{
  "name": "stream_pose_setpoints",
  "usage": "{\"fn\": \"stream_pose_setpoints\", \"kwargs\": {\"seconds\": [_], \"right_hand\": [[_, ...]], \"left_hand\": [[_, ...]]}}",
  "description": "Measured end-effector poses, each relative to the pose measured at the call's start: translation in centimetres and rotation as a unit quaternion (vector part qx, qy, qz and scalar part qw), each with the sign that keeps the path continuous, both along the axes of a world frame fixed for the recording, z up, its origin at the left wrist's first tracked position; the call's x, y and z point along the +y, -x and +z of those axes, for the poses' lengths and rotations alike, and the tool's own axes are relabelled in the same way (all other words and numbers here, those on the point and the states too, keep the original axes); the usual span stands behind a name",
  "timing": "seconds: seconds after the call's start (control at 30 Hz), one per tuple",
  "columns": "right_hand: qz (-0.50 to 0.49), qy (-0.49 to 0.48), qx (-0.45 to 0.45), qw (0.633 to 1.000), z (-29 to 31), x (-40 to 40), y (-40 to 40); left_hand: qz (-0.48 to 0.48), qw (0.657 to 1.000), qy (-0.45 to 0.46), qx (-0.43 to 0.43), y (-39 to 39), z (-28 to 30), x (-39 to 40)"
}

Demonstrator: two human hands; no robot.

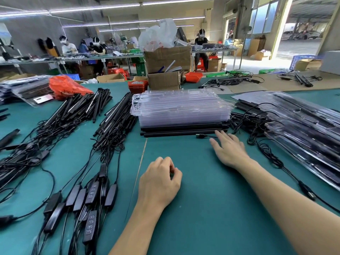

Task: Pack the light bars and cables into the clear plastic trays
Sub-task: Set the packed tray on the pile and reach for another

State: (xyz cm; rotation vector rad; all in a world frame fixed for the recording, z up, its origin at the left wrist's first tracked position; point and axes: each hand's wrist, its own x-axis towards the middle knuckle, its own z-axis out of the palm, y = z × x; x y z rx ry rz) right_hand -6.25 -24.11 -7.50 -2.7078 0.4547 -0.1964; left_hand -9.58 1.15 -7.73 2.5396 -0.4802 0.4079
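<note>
A stack of clear plastic trays stands in the middle of the green table, resting on black light bars. My right hand lies flat with straight fingers just in front of those bars, beside a black USB plug. My left hand hovers lower at the centre, fingers loosely curled, holding nothing that I can see. Heaps of black light bars with cables and inline controllers lie to the left. Packed trays are piled at the right.
An orange plastic bag and more packed trays sit at the far left. Cardboard boxes and a red bin stand behind the tray stack. A loose cable runs along the right. People work at distant benches.
</note>
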Motion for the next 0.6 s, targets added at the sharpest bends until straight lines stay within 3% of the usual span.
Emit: {"fn": "stream_pose_setpoints", "kwargs": {"seconds": [0.13, 0.2, 0.43, 0.53, 0.6], "right_hand": [[-0.039, 0.123, -0.041, 0.991, 0.0, 0.0, 0.2], [-0.059, 0.134, -0.073, 0.986, 0.4, -0.2, 0.5], [-0.113, 0.054, -0.05, 0.991, 2.6, -2.5, 1.7], [-0.17, -0.046, -0.084, 0.981, 3.6, -3.2, 2.3], [-0.186, -0.037, -0.095, 0.977, 4.4, -3.8, 2.9]], "left_hand": [[-0.001, 1.0, 0.002, -0.002, -0.1, -0.1, 0.0], [-0.002, 1.0, 0.003, -0.002, -0.1, -0.2, 0.0], [0.004, 1.0, 0.001, -0.003, 0.0, -0.2, 0.1], [0.007, 1.0, 0.001, -0.004, 0.0, -0.2, 0.0], [0.008, 1.0, 0.0, -0.003, 0.0, -0.1, 0.0]]}}
